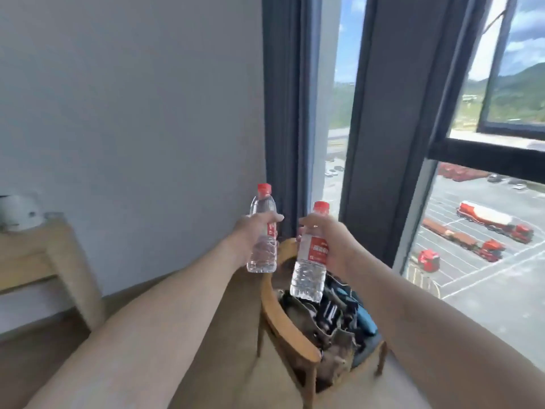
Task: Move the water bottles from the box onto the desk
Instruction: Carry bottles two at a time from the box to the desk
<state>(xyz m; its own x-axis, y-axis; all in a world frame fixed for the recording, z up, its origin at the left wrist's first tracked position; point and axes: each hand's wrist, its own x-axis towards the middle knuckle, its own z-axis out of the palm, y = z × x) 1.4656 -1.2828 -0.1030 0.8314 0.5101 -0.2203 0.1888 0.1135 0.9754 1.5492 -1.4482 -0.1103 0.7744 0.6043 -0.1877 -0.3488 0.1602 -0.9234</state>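
Note:
I hold two clear water bottles with red caps and red labels, both upright in the air in front of me. My left hand grips the left bottle round its middle. My right hand grips the right bottle round its label; this bottle sits a little lower and nearer. The wooden desk stands at the far left against the wall. No box is in view.
A wooden chair piled with dark clothes and a blue item stands below my hands. Dark curtains and a large window fill the right side. A white kettle stands on the desk.

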